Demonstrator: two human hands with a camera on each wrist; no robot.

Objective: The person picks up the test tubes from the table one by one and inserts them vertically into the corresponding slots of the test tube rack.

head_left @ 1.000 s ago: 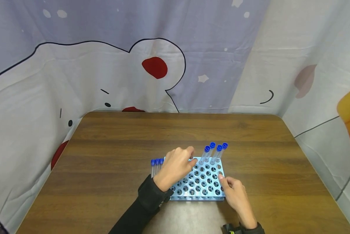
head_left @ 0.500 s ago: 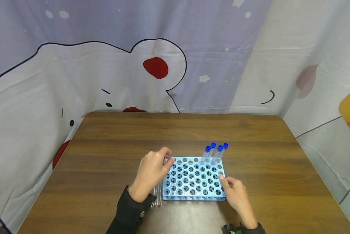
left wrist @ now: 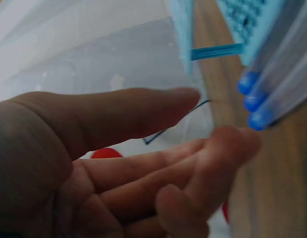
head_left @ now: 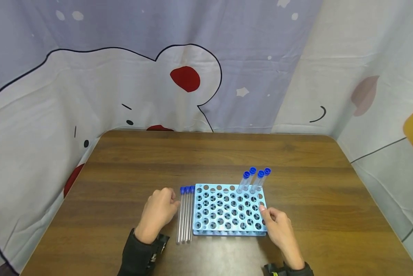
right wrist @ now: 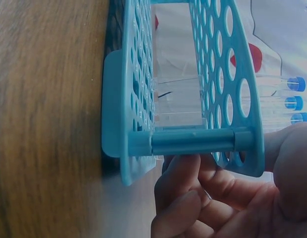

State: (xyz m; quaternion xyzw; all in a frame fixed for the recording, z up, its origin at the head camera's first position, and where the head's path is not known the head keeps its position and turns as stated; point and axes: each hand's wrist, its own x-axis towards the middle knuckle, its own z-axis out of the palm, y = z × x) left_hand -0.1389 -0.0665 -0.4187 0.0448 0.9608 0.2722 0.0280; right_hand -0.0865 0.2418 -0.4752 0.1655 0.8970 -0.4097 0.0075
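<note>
A light-blue test tube rack (head_left: 228, 232) stands on the table with rows of round holes on top. Several clear test tubes (head_left: 253, 186) with blue caps stand in its back right corner. Three more capped tubes (head_left: 185, 216) lie side by side along the rack's left side. My left hand (head_left: 156, 214) hovers just left of those lying tubes; in the left wrist view its thumb and fingers are apart with nothing between them, near the blue caps (left wrist: 255, 101). My right hand (head_left: 280, 230) grips the rack's right end, thumb on top and fingers under the upper plate (right wrist: 252, 148).
The brown wooden table (head_left: 140, 157) extends around the rack on all sides. Behind it and at both sides hangs a printed cloth (head_left: 247, 76).
My left hand has moved from above the rack leftward, past the lying tubes, uncovering the rack's left part and those tubes. My right hand keeps its grip on the rack.
</note>
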